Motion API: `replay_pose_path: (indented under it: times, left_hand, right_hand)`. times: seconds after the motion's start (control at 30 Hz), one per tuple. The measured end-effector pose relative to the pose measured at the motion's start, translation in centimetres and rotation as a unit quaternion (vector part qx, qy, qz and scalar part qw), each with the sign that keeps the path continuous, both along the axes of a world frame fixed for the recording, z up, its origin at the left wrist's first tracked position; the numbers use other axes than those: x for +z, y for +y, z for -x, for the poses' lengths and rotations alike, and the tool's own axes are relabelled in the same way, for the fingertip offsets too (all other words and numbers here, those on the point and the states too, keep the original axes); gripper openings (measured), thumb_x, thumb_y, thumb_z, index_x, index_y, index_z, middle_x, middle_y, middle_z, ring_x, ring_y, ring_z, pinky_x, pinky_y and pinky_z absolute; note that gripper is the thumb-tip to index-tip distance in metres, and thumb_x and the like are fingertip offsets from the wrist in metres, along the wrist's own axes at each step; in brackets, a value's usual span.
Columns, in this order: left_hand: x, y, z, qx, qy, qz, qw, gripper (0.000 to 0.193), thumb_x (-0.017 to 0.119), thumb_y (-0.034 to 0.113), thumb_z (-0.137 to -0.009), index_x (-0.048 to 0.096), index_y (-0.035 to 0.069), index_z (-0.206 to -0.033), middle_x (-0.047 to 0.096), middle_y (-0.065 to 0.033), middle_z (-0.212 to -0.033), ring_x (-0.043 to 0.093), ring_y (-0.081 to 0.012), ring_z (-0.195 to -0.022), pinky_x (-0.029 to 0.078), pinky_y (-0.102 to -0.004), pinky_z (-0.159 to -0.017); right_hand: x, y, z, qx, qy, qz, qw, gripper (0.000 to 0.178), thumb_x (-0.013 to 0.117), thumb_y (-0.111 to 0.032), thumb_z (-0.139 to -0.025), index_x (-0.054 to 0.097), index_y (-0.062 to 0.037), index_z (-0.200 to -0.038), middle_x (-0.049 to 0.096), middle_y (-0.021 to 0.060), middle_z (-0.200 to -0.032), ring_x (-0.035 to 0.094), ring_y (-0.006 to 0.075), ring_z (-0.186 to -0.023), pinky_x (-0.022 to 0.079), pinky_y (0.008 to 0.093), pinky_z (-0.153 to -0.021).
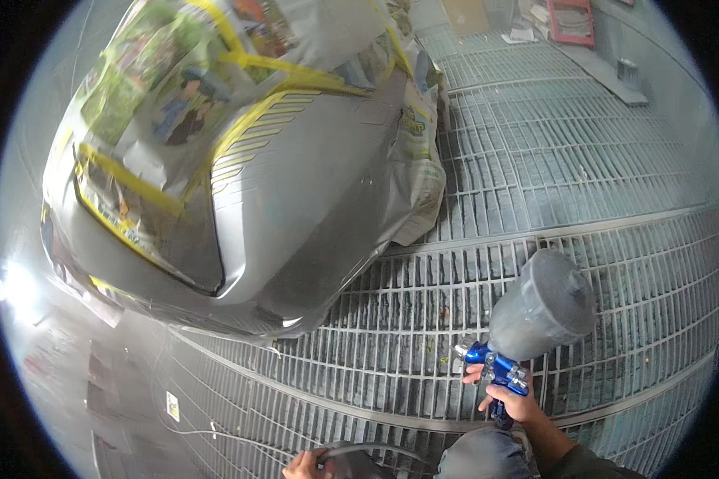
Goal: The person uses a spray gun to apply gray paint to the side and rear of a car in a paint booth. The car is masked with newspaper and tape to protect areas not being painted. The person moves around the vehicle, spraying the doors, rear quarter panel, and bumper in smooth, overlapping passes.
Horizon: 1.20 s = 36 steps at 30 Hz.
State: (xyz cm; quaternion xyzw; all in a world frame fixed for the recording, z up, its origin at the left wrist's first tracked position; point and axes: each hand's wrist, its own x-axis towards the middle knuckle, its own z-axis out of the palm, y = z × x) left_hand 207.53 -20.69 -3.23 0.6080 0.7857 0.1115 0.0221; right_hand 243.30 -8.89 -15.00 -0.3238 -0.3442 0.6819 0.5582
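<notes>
In the head view, the right hand (519, 401) has its grip wrapped around the handle of a spray gun (499, 371), held over the near part of the grated floor (571, 227), toward its right side. The gun's body is glossy metallic blue with silvery knobs and a silvery nozzle; fixed to it is a large rounded cup (531, 307), cloudy grey and smudged, its lid tilted toward the right. The nozzle faces left, well apart from the car body (295, 207). The left hand (302, 465), partly cut off at the bottom, has its grip closed on a grey hose (375, 449). The car's exposed panels are silver-grey, bordered by yellow tape (132, 177) and printed sheeting (136, 88).
</notes>
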Motion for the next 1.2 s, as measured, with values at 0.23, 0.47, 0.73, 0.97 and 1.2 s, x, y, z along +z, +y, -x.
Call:
replay_pose_path:
  times: [0.23, 0.47, 0.73, 0.97, 1.2]
  left_hand:
    - [4.1, 1.8, 4.2, -0.012, -0.085, -0.048, 0.995, 0.024, 0.069, 0.002, -0.073, 0.073, 0.008, -0.096, 0.067, -0.0141, -0.076, 0.066, -0.0302, -0.064, 0.052, -0.0397, -0.058]
    - [15.5, 1.4, 5.5, 0.031, -0.110, -0.019, 0.993, 0.017, 0.076, 0.010, -0.078, 0.072, 0.005, -0.094, 0.066, -0.0173, -0.071, 0.063, -0.0274, -0.059, 0.050, -0.0377, -0.057]
    - [29.3, -4.0, 5.0, 0.182, -0.073, 0.065, 0.978, 0.018, 0.075, 0.019, -0.086, 0.074, 0.002, -0.085, 0.066, -0.0187, -0.065, 0.063, -0.0259, -0.056, 0.049, -0.0399, -0.054]
    - [39.6, -11.8, 1.8, 0.259, -0.070, 0.026, 0.963, 0.030, 0.074, 0.024, -0.086, 0.068, 0.000, -0.070, 0.059, -0.0202, -0.056, 0.057, -0.0357, -0.047, 0.043, -0.0441, -0.051]
    - [48.1, -16.9, -2.3, 0.351, -0.065, 0.059, 0.932, 0.038, 0.071, 0.036, -0.089, 0.065, 0.003, -0.070, 0.063, -0.0178, -0.064, 0.063, -0.0397, -0.062, 0.046, -0.0465, -0.056]
  right_hand:
    - [9.4, 1.2, 0.9, -0.125, -0.056, -0.048, 0.989, 0.047, 0.057, -0.004, -0.086, 0.052, 0.0092, -0.131, 0.063, 0.0220, -0.124, 0.067, 0.0325, -0.110, 0.064, 0.0324, -0.060]
    - [27.2, 4.4, 1.0, -0.204, -0.096, -0.061, 0.972, 0.045, 0.057, -0.005, -0.087, 0.054, 0.0065, -0.130, 0.064, 0.0189, -0.123, 0.066, 0.0279, -0.106, 0.062, 0.0326, -0.061]
    - [46.7, 4.7, -0.9, -0.167, -0.062, 0.009, 0.984, 0.039, 0.056, -0.004, -0.088, 0.057, 0.0065, -0.126, 0.064, 0.0202, -0.124, 0.066, 0.0271, -0.109, 0.063, 0.0317, -0.064]
    - [60.8, 2.8, -2.5, -0.010, -0.126, 0.078, 0.989, 0.044, 0.053, -0.006, -0.087, 0.053, 0.0041, -0.130, 0.059, 0.0177, -0.131, 0.062, 0.0264, -0.113, 0.063, 0.0334, -0.065]
    - [67.5, 2.6, -2.5, 0.027, -0.140, 0.058, 0.988, 0.052, 0.045, -0.006, -0.080, 0.049, 0.0065, -0.130, 0.057, 0.0168, -0.127, 0.060, 0.0244, -0.108, 0.061, 0.0293, -0.053]
